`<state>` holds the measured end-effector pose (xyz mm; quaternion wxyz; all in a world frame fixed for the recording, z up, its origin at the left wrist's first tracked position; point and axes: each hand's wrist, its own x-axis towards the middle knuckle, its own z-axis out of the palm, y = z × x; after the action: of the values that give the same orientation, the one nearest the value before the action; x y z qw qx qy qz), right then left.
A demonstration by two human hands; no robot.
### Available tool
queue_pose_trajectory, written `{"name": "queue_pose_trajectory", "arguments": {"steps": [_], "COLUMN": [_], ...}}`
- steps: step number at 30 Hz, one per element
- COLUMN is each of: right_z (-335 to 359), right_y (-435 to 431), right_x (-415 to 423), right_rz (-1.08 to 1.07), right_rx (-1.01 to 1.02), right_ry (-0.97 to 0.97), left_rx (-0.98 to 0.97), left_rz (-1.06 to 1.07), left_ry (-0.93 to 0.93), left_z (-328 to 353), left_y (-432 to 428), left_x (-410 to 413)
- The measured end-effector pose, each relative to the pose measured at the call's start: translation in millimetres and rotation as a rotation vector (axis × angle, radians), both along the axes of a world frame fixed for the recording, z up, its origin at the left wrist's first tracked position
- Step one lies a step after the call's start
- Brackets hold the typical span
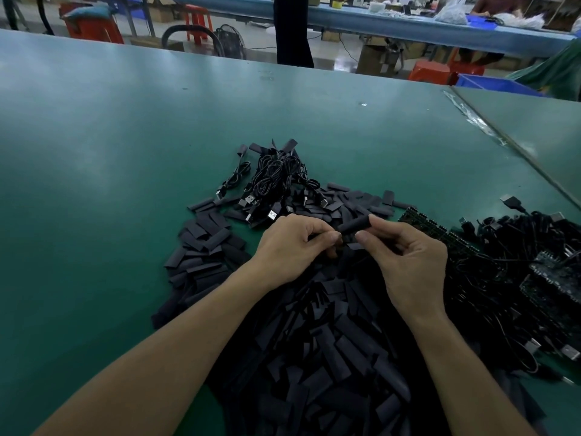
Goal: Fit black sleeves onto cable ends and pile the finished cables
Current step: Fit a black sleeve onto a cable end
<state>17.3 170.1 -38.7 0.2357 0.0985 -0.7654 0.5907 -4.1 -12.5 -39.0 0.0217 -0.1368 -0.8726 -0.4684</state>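
My right hand [408,262] pinches a black sleeve [353,226] between thumb and forefinger, holding it level above the table. My left hand [292,247] pinches a black cable end right at the sleeve's near mouth; the cable end is mostly hidden by my fingers. A big heap of loose black sleeves [330,341] lies under and in front of both hands. Behind my hands lies a pile of coiled black cables with USB plugs [273,180]. A tangle of black cables [518,262] lies to the right.
The green table [125,152] stretches far to the left and back. A second green table [540,127] adjoins at the right, across a seam. Dark slotted trays [440,234] sit among the right-hand cables. Stools, boxes and a blue workbench stand beyond the far edge.
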Motion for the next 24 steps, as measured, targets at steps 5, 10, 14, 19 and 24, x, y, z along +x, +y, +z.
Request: {"name": "queue_pose_trajectory", "arguments": {"steps": [5,10,14,19,24], "right_z": [-1.3,-1.6,-1.4,0.0,2.2], "right_y": [-2.8,-4.6,-5.9,-8.2,-8.5], "right_x": [1.2,0.5,0.0,2.5,4.3], "right_rz": [-0.088,-0.062,-0.019,0.007,0.008], "right_rx": [0.079,0.051,0.02,-0.011,-0.056], "right_ry": [0.024,0.003,-0.029,-0.031,-0.041], "left_rx": [-0.003,-0.054,-0.063,-0.093,-0.092], "left_rz": [-0.009,-0.004,0.005,0.0,-0.009], "left_ry": [-0.011,-0.004,0.004,0.005,0.019], "left_z": [1.0,2.5,3.8,5.1,4.6], "left_y": [-0.7,0.1,-0.3,0.0,0.2], "left_x": [0.0,0.6,0.8,2.1,3.6]}}
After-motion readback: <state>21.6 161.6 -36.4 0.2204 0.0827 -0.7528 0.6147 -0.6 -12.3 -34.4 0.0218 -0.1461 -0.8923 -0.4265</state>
